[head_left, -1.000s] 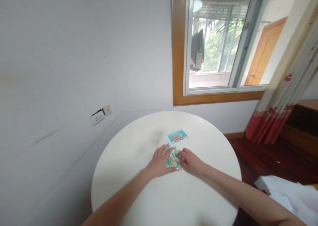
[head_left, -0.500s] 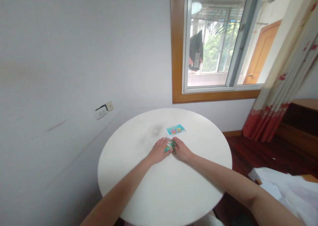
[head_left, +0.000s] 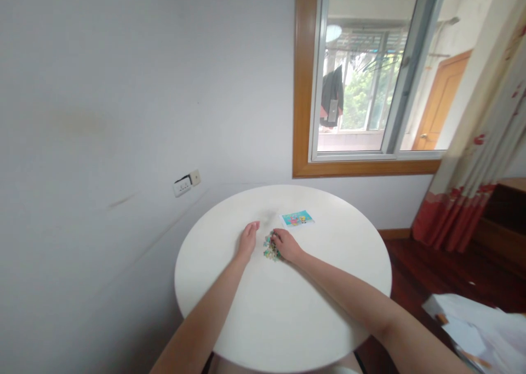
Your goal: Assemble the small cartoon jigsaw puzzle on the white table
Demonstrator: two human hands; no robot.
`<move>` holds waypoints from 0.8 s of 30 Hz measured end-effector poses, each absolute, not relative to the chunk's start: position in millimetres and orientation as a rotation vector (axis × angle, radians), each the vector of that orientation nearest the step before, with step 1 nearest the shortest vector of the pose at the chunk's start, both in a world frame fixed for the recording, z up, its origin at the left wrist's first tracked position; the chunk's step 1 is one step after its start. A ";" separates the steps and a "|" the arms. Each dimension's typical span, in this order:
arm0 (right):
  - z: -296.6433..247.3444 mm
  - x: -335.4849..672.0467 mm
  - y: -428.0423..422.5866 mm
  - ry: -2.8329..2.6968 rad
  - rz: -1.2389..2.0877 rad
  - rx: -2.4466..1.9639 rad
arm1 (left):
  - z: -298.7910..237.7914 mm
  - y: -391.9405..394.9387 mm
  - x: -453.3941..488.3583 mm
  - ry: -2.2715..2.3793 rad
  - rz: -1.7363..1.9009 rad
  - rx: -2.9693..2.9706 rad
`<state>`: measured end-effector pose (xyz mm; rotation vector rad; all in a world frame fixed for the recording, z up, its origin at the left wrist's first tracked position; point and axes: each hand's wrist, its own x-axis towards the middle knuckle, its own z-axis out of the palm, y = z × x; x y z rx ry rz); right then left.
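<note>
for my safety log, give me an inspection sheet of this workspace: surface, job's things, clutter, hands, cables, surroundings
Surface: round white table, grey smudge on its far part
Job's things: pile of small puzzle-like pieces; cartoon picture card lying beyond it
Clutter: white material off the table, lower right; unclear what
Hands: right hand at the pile's right side, fingers among the pieces; left hand apart from it, grip unclear
Cables: nothing seen
Surroundings: wall socket, window, curtain

No readable text, labels, brands, numbers or signs.
</note>
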<state>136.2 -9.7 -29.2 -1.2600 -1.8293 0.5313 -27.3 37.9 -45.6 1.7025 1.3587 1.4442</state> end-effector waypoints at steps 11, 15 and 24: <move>-29.4 159.8 8.9 -1.616 0.567 -1.344 | -38.0 23.6 -19.7 1.245 1.334 1.837; -31.0 150.9 9.2 -1.684 0.644 -1.290 | -38.9 24.3 -18.1 1.262 1.309 1.900; -23.2 102.7 21.7 -1.583 0.888 -1.099 | -35.3 26.5 -26.0 1.390 1.307 2.031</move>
